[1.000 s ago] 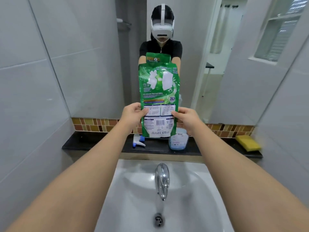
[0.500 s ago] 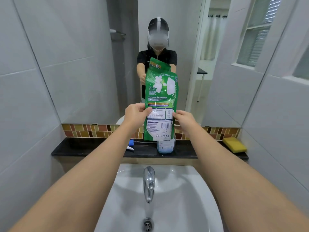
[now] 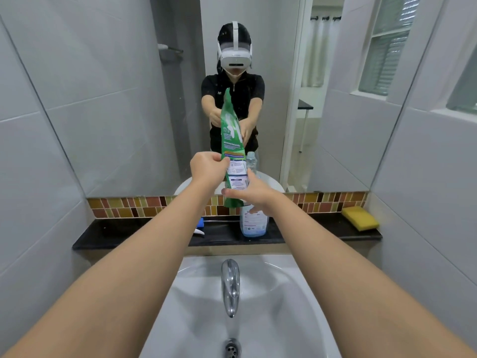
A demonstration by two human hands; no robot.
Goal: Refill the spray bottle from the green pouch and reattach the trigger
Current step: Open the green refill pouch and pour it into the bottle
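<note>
Since the earlier frame the green pouch [image 3: 231,151] has turned from nearly face-on to almost edge-on, and the right hand [image 3: 251,195] has slid from its right edge down to its lower end. Nearest the camera, both bare forearms reach out over the white sink [image 3: 296,301], with the chrome tap [image 3: 230,285] between them at the sink's back edge and the drain [image 3: 232,348] below it. Beyond the sink runs a black shelf [image 3: 124,233]. The left hand [image 3: 207,170] pinches the pouch's left edge about midway up; the right hand is closed on the pouch near the bottom, fingers wrapped across its front. The pouch stands upright in the air above the shelf's middle. Directly beneath it, on the shelf, stands the clear spray bottle [image 3: 254,224], its top hidden behind the right hand. The blue and white trigger [image 3: 200,228] lies on the shelf just left of the bottle, partly hidden by the left forearm. A yellow sponge [image 3: 360,217] sits at the shelf's right end. Behind, the mirror [image 3: 116,99] reflects the person.
</note>
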